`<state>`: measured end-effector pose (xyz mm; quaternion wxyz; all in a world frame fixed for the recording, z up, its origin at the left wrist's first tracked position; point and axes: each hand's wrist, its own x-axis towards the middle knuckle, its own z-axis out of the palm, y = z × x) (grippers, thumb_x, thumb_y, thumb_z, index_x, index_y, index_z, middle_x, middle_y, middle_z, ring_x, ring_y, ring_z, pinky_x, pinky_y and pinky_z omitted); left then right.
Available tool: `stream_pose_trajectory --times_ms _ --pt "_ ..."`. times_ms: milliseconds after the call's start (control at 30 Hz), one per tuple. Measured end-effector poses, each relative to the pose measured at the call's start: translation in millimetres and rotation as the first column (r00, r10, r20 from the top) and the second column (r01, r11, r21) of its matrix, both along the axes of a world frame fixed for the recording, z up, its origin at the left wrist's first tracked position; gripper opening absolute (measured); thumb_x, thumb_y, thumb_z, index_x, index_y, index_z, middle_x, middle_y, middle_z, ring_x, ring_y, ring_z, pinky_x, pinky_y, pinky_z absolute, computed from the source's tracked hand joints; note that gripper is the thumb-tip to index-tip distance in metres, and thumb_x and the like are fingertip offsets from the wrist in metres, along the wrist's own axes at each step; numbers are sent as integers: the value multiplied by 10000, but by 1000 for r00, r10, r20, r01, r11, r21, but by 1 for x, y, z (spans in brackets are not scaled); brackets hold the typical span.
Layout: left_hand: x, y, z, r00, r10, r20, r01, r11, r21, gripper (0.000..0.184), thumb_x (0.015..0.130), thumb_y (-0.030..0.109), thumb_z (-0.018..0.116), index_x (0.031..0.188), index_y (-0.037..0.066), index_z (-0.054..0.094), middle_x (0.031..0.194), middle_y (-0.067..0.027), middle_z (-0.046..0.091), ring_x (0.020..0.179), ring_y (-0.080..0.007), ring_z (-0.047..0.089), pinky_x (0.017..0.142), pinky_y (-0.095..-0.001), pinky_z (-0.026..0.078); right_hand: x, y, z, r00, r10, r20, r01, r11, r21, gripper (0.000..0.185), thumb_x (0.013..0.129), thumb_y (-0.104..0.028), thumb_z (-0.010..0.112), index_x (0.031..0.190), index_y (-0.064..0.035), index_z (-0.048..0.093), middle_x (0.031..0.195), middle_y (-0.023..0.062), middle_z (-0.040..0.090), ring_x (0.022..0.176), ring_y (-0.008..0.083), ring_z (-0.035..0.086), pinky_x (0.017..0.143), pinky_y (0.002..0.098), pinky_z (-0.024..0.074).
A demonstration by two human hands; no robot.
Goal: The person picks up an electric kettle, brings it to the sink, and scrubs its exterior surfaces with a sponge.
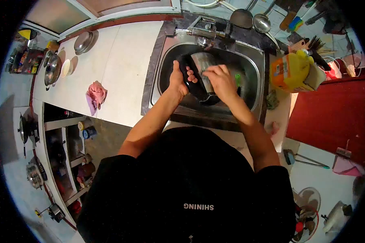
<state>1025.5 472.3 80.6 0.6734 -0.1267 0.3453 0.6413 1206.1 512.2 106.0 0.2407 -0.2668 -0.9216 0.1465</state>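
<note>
Over the steel sink I hold what looks like an electric kettle, a shiny metal body with a broad black handle. It lies tilted, close below the tap. My left hand is wrapped round the black handle, fingertips showing on the inner side. Against the metal side presses my right hand, its fingers curled together. Whether something small is between those fingers I cannot make out. A bright green item lies in the basin, right of my right hand.
A pink cloth, a white bowl and metal pans sit on the left counter. Right of the sink stand a yellow jug and a scouring pad. A ladle hangs behind. Open shelves lie lower left.
</note>
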Motion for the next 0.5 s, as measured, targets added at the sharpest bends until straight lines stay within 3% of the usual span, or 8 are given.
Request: stream_pose_trajectory --times_ms 100,233,267,400,500 --pt "-3 0 -7 998 -60 5 60 998 20 556 905 613 290 710 111 427 536 -27 415 394 -154 323 454 -308 349 -6 -2 11 994 -17 111 12 999 45 206 749 -47 563 921 -108 658 1011 -3 582 973 232 512 761 374 461" --pt "-4 -4 3 996 1 -88 1 1000 26 547 895 617 324 728 107 429 541 -35 417 393 -165 332 449 -314 342 13 -31 2 988 15 156 -15 1000 2 223 743 -82 552 934 -113 663 1035 -4 571 991 233 506 781 351 458" --pt "-2 -4 5 994 -8 -112 12 999 33 543 890 618 342 735 105 430 540 -36 417 388 -168 336 443 -312 344 10 -25 0 986 -11 168 1 998 62 234 752 -81 536 944 -118 666 1037 6 571 1000 236 504 802 360 451" --pt "12 -5 21 963 -162 -215 163 986 -13 540 891 616 346 736 107 433 533 -33 413 381 -168 333 429 -307 340 -26 24 -11 991 -103 84 98 993 59 239 747 -105 555 959 -142 658 1021 -2 552 1028 239 487 840 395 415" --pt "7 -6 3 975 -202 -88 205 978 23 541 893 612 344 723 106 432 525 -33 409 378 -162 334 423 -300 336 -33 35 -14 987 -110 113 106 993 42 237 753 -111 551 959 -147 663 1037 -7 552 1029 236 488 844 400 409"
